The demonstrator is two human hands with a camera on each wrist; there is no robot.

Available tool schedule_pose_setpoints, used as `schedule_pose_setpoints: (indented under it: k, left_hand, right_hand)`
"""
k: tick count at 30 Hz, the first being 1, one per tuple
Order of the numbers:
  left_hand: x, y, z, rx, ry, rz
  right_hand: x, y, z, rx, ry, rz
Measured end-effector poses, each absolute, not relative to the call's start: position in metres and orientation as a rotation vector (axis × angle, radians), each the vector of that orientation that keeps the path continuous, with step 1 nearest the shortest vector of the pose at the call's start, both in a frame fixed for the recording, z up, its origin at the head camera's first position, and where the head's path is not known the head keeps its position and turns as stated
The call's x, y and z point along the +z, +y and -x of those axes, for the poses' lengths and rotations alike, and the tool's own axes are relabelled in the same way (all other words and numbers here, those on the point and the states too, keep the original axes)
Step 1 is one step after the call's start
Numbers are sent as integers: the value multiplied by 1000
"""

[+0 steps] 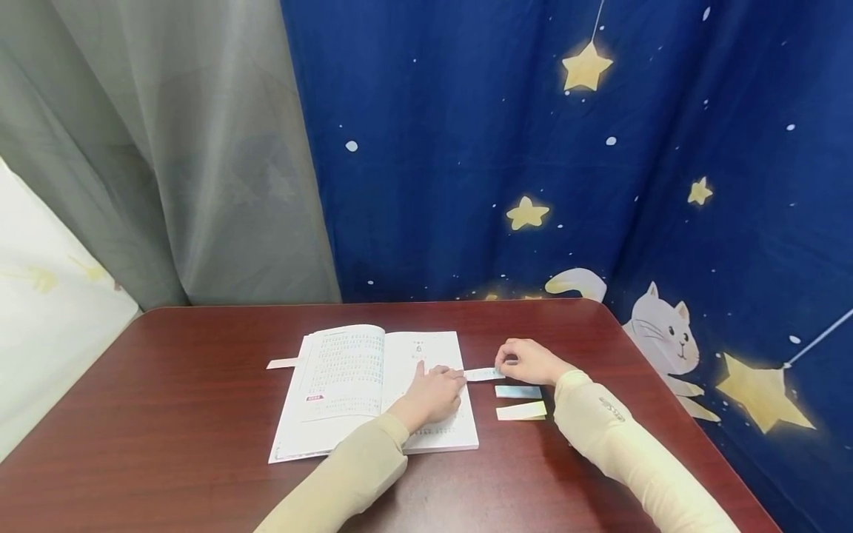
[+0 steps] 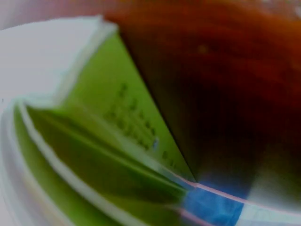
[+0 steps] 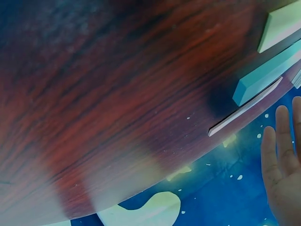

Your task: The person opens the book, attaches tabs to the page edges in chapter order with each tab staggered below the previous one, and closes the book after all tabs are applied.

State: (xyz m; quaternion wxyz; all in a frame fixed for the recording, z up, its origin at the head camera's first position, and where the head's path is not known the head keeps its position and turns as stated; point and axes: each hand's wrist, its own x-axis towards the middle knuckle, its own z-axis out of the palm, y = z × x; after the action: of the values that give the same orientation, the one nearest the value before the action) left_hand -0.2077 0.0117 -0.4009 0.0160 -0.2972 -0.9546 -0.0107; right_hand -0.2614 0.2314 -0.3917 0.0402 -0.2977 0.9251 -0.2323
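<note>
An open book (image 1: 333, 385) lies on the table, its left pages arching up. My left hand (image 1: 433, 396) rests on the right-hand page, fingers stretched toward the outer edge. A pale paper bookmark (image 1: 481, 374) reaches out to the right from under those fingertips. My right hand (image 1: 529, 361) pinches the bookmark's outer end between thumb and forefinger. In the right wrist view the other fingers (image 3: 283, 141) extend straight. Below this hand lie a blue bookmark stack (image 1: 518, 391) and a pale yellow one (image 1: 521, 411). The left wrist view shows blurred green-tinted pages (image 2: 117, 108).
Another pale bookmark (image 1: 283, 363) sticks out past the book's left side. The dark red-brown table (image 1: 166, 414) ends at a grey curtain (image 1: 233, 185) and a blue starry curtain (image 1: 453, 148) behind.
</note>
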Motion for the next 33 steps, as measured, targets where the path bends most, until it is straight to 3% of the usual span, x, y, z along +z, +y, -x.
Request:
schedule_pose_setpoints:
  k: [17,27,33]
  left_hand:
    - [-361,-27,184,-178,-2814,892]
    - [-365,-65,158,119,-2641,944]
    - [-376,-77,151,176,-2682,958]
  right_hand:
    - [-371,231,246,-671,3143,950]
    - [-366,200,222,-358,3324,1607]
    - [-376,178,200,-190,3194,1746]
